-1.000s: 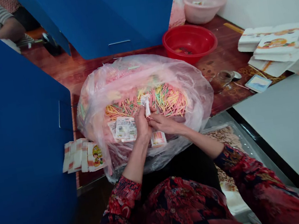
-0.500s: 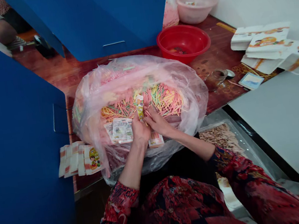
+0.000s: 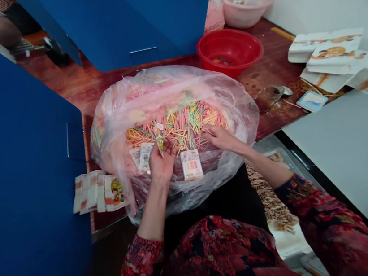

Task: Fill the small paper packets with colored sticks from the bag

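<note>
A big clear plastic bag (image 3: pixel 107 121) lies spread on the table, full of thin coloured sticks (image 3: pixel 182 124) in pink, yellow, orange and green. My left hand (image 3: pixel 161 161), palm up at the bag's front, holds a small printed packet (image 3: pixel 160 136) upright between thumb and fingers. Over the sticks on the right is my right hand (image 3: pixel 219 137), fingertips pinched together at the pile; whether a stick is between them I cannot make out. Flat printed packets (image 3: pixel 146 156) lie just left of my left hand. Another printed packet (image 3: pixel 191 165) rests between my two hands at the front.
Stacked packets (image 3: pixel 99 192) lie at the left table edge beside a blue partition (image 3: pixel 23 177). Behind right stand a red basin (image 3: pixel 230 50) and a pink basin (image 3: pixel 248 5). A glass jar (image 3: pixel 269 95), notepad (image 3: pixel 312 100) and packet stacks (image 3: pixel 335 52) are at right. A person's arm (image 3: pixel 0 31) shows far left.
My hands have parted. The right has left the small packet and moved right to the sticks; the left has shifted left and slightly down with the packet, uncovering the front packet.
</note>
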